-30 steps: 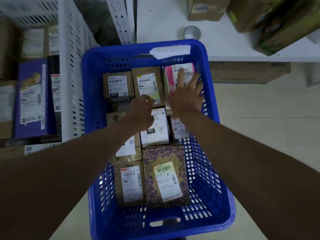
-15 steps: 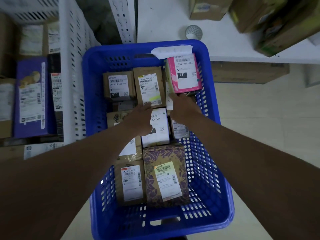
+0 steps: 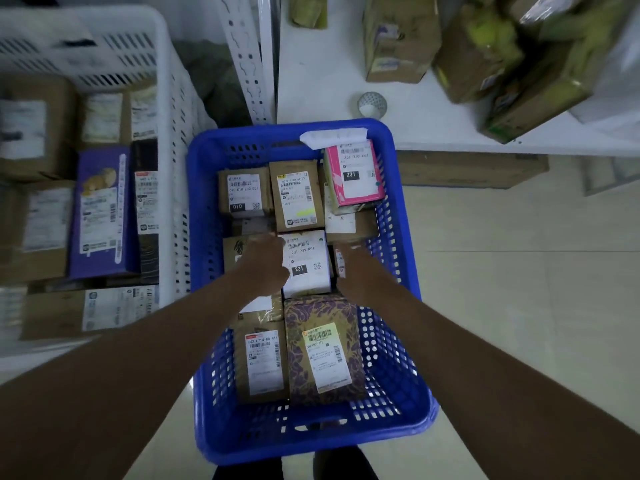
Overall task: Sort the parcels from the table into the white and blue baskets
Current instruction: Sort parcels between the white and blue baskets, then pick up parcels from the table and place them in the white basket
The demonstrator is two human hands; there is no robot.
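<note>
Both our hands have drawn back from the pink box, which now rests alone at the far right corner of the blue basket.

We see our right hand (image 3: 349,268) off the pink cardboard parcel with the white 231 label (image 3: 355,174) and pulled back toward us, well short of it, so we judge that parcel sorted. Our left hand (image 3: 265,263) sits curled beside the white-labelled 231 parcel (image 3: 306,263) in the middle of the blue perforated plastic basket (image 3: 204,341), touching its left edge; we cannot tell whether either grip pinches anything, though the right looks loosely curled and free. More brown cardboard boxes (image 3: 401,39) wait on the white desk (image 3: 322,98) beyond, and the white slotted plastic basket (image 3: 166,133) stands at our left.
</note>
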